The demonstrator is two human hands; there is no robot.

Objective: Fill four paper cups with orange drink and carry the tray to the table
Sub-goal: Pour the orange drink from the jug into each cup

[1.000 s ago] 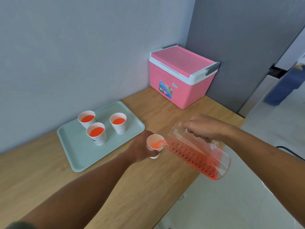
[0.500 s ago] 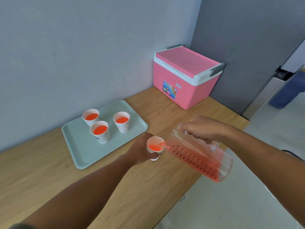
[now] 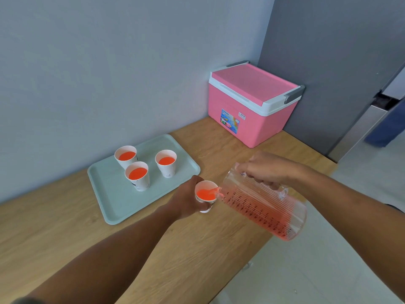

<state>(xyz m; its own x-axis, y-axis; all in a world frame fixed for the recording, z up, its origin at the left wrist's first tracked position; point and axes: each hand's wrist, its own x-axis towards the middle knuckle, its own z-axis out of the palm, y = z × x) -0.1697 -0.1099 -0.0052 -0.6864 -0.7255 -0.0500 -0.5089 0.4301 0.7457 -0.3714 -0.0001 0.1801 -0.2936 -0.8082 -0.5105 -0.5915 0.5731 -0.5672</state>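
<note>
My left hand (image 3: pixel 187 199) grips a white paper cup (image 3: pixel 206 195) just off the tray's right corner, above the counter. My right hand (image 3: pixel 266 170) holds a clear measuring jug (image 3: pixel 260 205) by its handle, tilted so its spout touches the cup's rim. Orange drink runs from the jug into the cup, which is partly full. Three more paper cups with orange drink stand on the pale green tray (image 3: pixel 109 194): one at the back left (image 3: pixel 126 155), one in front of it (image 3: pixel 138 175), one to the right (image 3: pixel 166 163).
The wooden counter (image 3: pixel 153 249) runs along a grey wall. A pink cooler box (image 3: pixel 252 104) with a white rim sits in the back right corner. The counter's front edge drops to a pale floor (image 3: pixel 306 270) on the right.
The orange drink in the held cup has risen. Both hands stay in nearly the same pose; the view has shifted slightly.
</note>
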